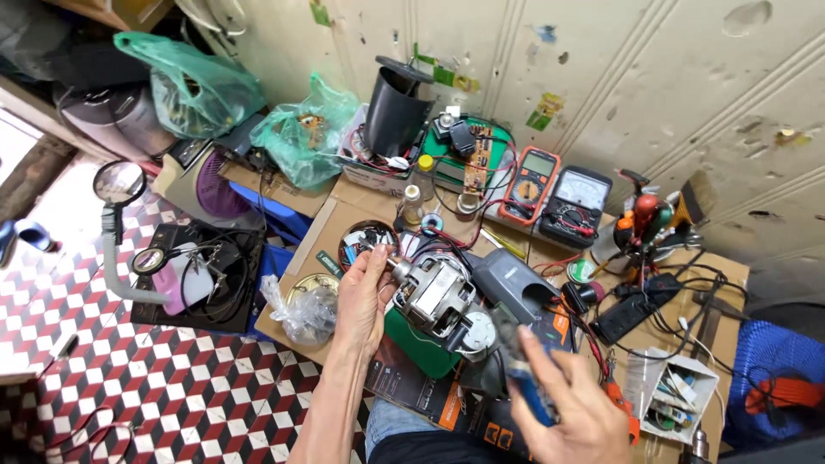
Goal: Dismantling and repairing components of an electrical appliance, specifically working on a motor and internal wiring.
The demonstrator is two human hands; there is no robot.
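Two hands work one electric motor point(438, 301): left hand point(363, 296) fingers pinching its shaft, right hand point(567, 404) gripping one blue-handled tool point(524, 378).

At twelve o'clock from my hands, an orange meter point(528, 184) lies flat with a small greenish-grey screen at its top end. Just beside it, toward one o'clock, a black meter point(579, 204) shows a wide pale dial window. At ten o'clock two green plastic bags point(302, 137) sit bunched against the wall, one higher on the shelf. A clear plastic bag point(302, 311) lies crumpled at nine o'clock. Under me at six o'clock lies a flat black-and-orange package point(438, 404). On the wall at one o'clock are small green and yellow stickers point(541, 113).
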